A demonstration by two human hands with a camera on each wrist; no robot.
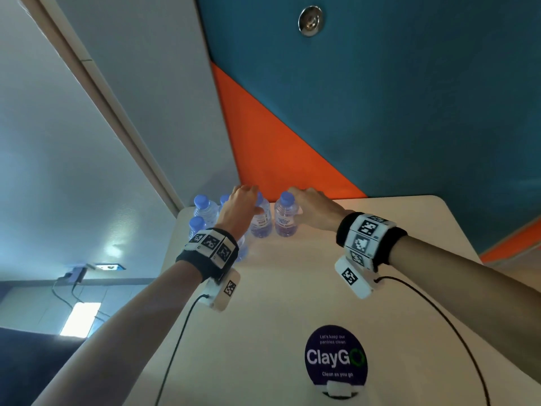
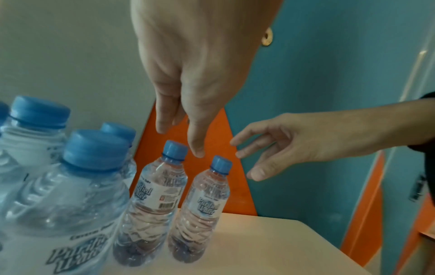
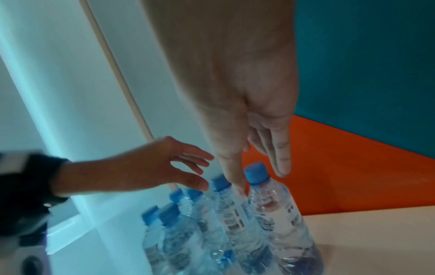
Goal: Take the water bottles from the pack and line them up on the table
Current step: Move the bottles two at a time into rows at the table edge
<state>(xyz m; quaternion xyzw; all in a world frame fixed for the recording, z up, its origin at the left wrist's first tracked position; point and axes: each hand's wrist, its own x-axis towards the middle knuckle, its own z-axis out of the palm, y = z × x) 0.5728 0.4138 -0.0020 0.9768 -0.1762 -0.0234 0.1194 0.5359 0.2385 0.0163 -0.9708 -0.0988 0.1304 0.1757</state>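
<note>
Two loose water bottles with blue caps stand side by side at the table's far edge: the left bottle (image 1: 261,227) (image 2: 157,197) (image 3: 230,214) and the right bottle (image 1: 285,222) (image 2: 202,204) (image 3: 277,210). To their left at the far left corner sits the shrink-wrapped pack (image 1: 205,212) (image 2: 58,195) (image 3: 179,232) with several bottles in it. My left hand (image 1: 246,190) (image 2: 179,134) (image 3: 197,171) hovers over the left bottle's cap with straight fingers and holds nothing. My right hand (image 1: 298,193) (image 2: 244,160) (image 3: 259,178) hangs spread and empty just beside the right bottle's cap.
The cream table (image 1: 292,288) carries a round dark ClayGo sticker (image 1: 335,356) near me. An orange and teal wall (image 1: 292,148) rises right behind the bottles. The pack sits close to the table's left edge. Black cables (image 1: 175,341) trail from both wrist units.
</note>
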